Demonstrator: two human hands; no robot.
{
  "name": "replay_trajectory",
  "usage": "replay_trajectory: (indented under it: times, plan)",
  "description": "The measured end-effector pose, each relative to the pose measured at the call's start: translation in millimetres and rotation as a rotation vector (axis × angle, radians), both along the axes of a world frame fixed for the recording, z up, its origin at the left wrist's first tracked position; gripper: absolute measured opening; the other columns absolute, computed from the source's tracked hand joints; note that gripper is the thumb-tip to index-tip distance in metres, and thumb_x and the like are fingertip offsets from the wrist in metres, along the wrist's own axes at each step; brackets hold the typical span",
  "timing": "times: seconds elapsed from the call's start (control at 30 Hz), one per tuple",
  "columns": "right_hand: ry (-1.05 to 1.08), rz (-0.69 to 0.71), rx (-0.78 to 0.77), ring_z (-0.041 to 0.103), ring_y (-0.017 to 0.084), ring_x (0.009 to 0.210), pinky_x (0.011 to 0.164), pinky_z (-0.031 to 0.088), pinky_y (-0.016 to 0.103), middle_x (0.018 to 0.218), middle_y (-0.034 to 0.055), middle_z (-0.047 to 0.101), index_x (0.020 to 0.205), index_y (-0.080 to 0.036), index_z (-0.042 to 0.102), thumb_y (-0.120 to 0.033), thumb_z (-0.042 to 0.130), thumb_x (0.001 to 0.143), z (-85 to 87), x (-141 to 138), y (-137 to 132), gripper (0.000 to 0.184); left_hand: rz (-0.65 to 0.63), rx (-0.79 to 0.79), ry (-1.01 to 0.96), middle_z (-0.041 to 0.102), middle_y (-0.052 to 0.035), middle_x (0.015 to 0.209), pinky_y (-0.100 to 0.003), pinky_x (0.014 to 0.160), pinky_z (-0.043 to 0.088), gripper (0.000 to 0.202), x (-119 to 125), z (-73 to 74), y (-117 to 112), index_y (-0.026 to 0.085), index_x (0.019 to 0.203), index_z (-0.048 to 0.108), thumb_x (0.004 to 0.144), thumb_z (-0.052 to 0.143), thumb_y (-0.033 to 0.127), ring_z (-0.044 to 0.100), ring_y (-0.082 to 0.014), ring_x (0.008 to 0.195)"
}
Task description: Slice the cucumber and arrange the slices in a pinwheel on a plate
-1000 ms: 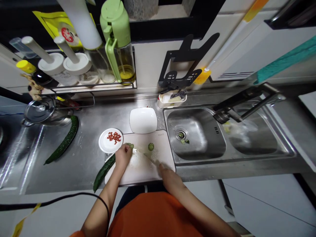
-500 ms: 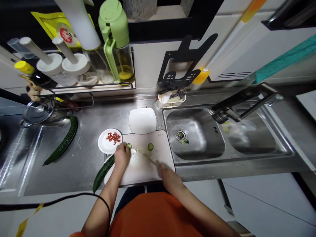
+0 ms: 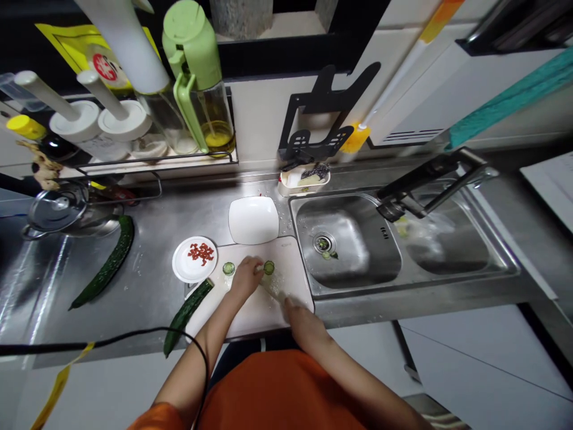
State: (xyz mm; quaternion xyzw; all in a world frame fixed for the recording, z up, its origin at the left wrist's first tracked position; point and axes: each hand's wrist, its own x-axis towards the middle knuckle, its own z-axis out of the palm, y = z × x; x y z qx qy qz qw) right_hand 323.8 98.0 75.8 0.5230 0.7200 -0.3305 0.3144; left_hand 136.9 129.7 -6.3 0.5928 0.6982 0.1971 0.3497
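Note:
My left hand (image 3: 248,277) is over the cutting board (image 3: 250,319), its fingers pinched together. A small pale bit shows at the fingertips, too small to name, right beside a round cucumber slice (image 3: 268,267). Another cucumber slice (image 3: 228,269) lies on the board further left. My right hand (image 3: 305,322) is closed round the handle of a knife (image 3: 270,292), whose thin blade points up and left over the board, close below my left fingers. A cut cucumber (image 3: 188,313) rests across the board's left edge, apart from both hands.
A plate of chopped red pieces (image 3: 179,263) sits left of the board, and a white square dish (image 3: 253,220) behind it. A whole cucumber (image 3: 107,266) lies further left. On the right are the sink (image 3: 358,239) and faucet (image 3: 416,191). A black cable (image 3: 134,332) crosses my left arm.
My left hand has moved right, from the left slice to beside the right one, leaving the left slice on the board. My right hand still holds the knife in nearly the same spot.

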Motion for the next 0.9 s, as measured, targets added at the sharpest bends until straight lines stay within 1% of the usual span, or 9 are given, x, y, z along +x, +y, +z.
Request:
replay_trajectory:
  times: [0.13, 0.23, 0.47, 0.67, 0.8, 0.9]
  plan:
    - [0.013, -0.021, -0.026, 0.066, 0.022, 0.096, 0.076, 0.053, 0.033, 0.105, 0.0142, 0.067, 0.134, -0.017, 0.043, 0.002, 0.028, 0.086, 0.4, -0.2, 1.4, 0.053, -0.063, -0.116, 0.038, 0.058, -0.0051, 0.095, -0.026, 0.077, 0.043, 0.025, 13.7, -4.2, 14.3, 0.02, 0.1, 0.065, 0.075, 0.06, 0.019, 0.055, -0.015, 0.081]
    - [0.003, -0.021, -0.028, 0.066, 0.024, 0.096, 0.076, 0.053, 0.034, 0.106, 0.0151, 0.066, 0.132, -0.017, 0.044, 0.0, 0.031, 0.087, 0.1, -0.1, 1.5, 0.051, -0.077, -0.164, 0.078, 0.058, -0.0059, 0.096, -0.026, 0.078, 0.042, 0.022, 17.7, -6.4, 19.4, 0.019, 0.097, 0.065, 0.076, 0.059, 0.018, 0.056, -0.0161, 0.085]
    - [0.021, -0.019, -0.01, 0.066, 0.026, 0.096, 0.075, 0.054, 0.036, 0.106, 0.0155, 0.067, 0.134, -0.016, 0.043, 0.001, 0.03, 0.086, -4.0, 2.8, -0.4, 0.053, -0.083, -0.17, 0.085, 0.057, -0.006, 0.094, -0.026, 0.079, 0.042, 0.017, 20.5, -8.1, 22.9, 0.018, 0.091, 0.063, 0.074, 0.059, 0.017, 0.055, -0.016, 0.085]
    - [0.009, -0.024, -0.021, 0.067, 0.024, 0.094, 0.073, 0.053, 0.033, 0.104, 0.0156, 0.067, 0.127, -0.016, 0.048, -0.001, 0.03, 0.087, -0.9, 1.5, 2.7, 0.047, -0.069, -0.186, 0.102, 0.056, -0.0051, 0.092, -0.025, 0.074, 0.041, 0.014, 22.6, -4.3, 23.9, 0.018, 0.086, 0.062, 0.072, 0.06, 0.018, 0.054, -0.0148, 0.08]
    - [0.007, -0.011, -0.012, 0.067, 0.023, 0.094, 0.073, 0.052, 0.03, 0.104, 0.0154, 0.067, 0.13, -0.017, 0.046, 0.0, 0.028, 0.087, -2.0, 1.9, 2.3, 0.049, -0.083, -0.181, 0.111, 0.058, -0.0045, 0.09, -0.025, 0.072, 0.04, 0.01, 23.1, -1.7, 23.8, 0.018, 0.08, 0.062, 0.072, 0.058, 0.014, 0.053, -0.0144, 0.078]
    - [0.005, -0.01, -0.019, 0.067, 0.023, 0.094, 0.072, 0.052, 0.031, 0.104, 0.0141, 0.067, 0.131, -0.018, 0.046, 0.0, 0.026, 0.087, -1.1, 1.8, 3.1, 0.052, -0.103, -0.171, 0.099, 0.06, -0.0034, 0.083, -0.025, 0.071, 0.039, 0.009, 23.5, -1.0, 23.6, 0.018, 0.077, 0.062, 0.071, 0.058, 0.013, 0.054, -0.0148, 0.079]
